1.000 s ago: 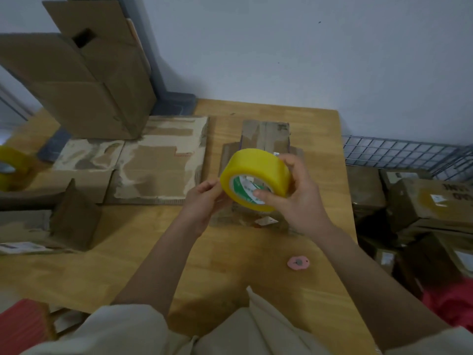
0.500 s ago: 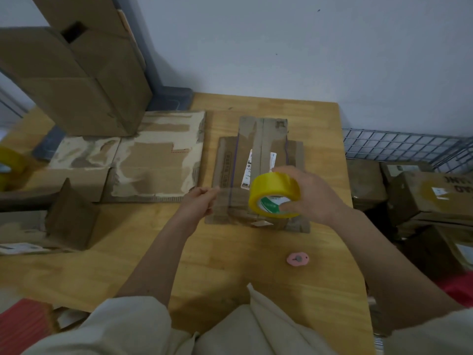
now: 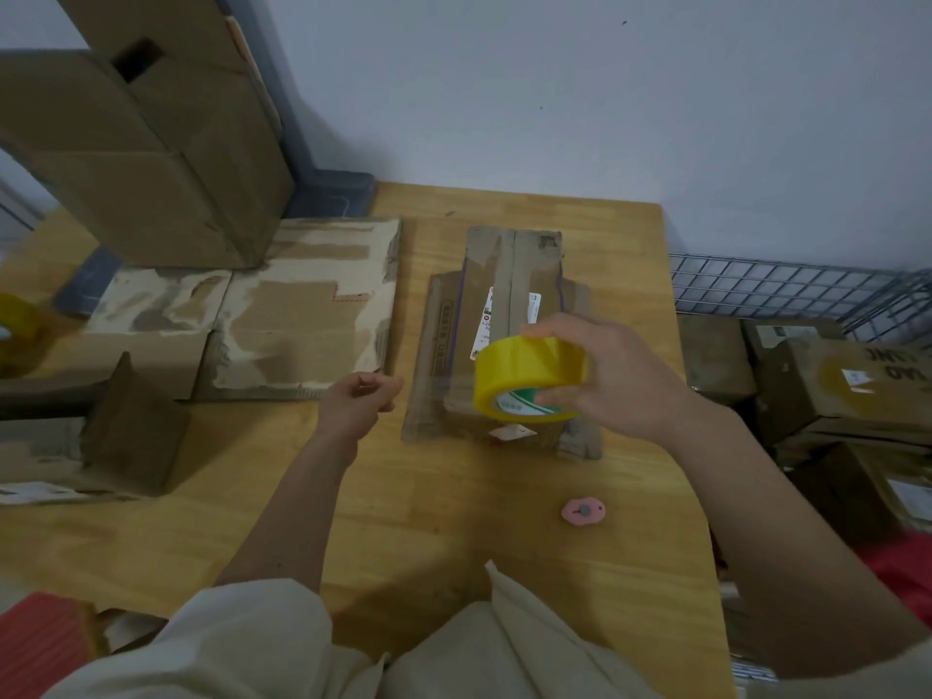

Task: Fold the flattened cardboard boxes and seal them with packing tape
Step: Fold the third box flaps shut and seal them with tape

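Pale grey wall is backing a wooden table [image 3: 454, 496] with a smooth, light-grained top and a rounded far corner.

Right hand [image 3: 620, 375] is gripping one roll of yellow packing tape [image 3: 524, 375], fingers curled over the glossy outer band, thumb at the green-and-white core. Roll is hovering over the near end of the folded cardboard box [image 3: 504, 335].

Left hand [image 3: 360, 401] is hanging just left of that box, fingers curled inward; a thin clear strip appears to be stretching from it toward the roll, but whether it is pinching tape I cannot tell.

Box: brown corrugated, flaps sticking out at both sides, central seam running lengthwise, two white labels beside the seam.

Flattened cardboard sheet [image 3: 282, 320] is lying to the left, its surface torn and patchy, pale where the paper skin has peeled.

One tall upright carton [image 3: 151, 143] is standing at far left.

One small pink cutter [image 3: 583, 511], rounded with a dark centre stud, is lying near the table's right edge.

Second yellow roll [image 3: 15, 325] is showing blurred at the left border.

Wire rack [image 3: 787, 290] is sitting to the right, with several taped parcels [image 3: 832, 385] below it.
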